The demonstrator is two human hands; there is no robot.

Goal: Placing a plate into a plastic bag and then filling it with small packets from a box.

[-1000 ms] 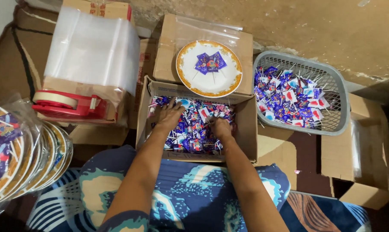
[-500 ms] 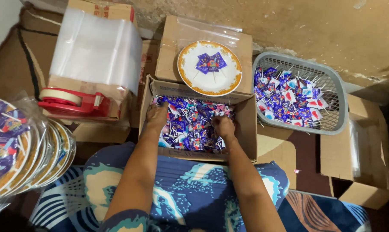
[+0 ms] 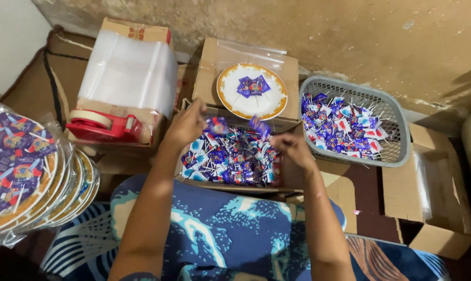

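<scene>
While both hands hovered over the open candy box [image 3: 230, 158], left hand [image 3: 186, 125] pinched a wrapped lollipop [image 3: 216, 125], right hand [image 3: 293, 148] pinched another lollipop [image 3: 259, 125], white plate [image 3: 252, 92] at 12 o'clock, grey basket [image 3: 381, 151] at 2 o'clock.

The cardboard box of wrapped lollipops [image 3: 230, 156] sits in front of the person's lap. Above its near-left corner the left hand [image 3: 186, 125] pinches a lollipop [image 3: 216, 125]; above its right side the right hand [image 3: 293, 150] pinches another lollipop [image 3: 259, 125]. Just behind the box a gold-rimmed paper plate [image 3: 252, 99] carries a few lollipops. Right of the box stands a grey plastic basket [image 3: 397, 130] of more. Left of the box lie a red tape dispenser [image 3: 104, 126], clear bags [image 3: 129, 73] and bagged filled plates [image 3: 24, 177].
</scene>
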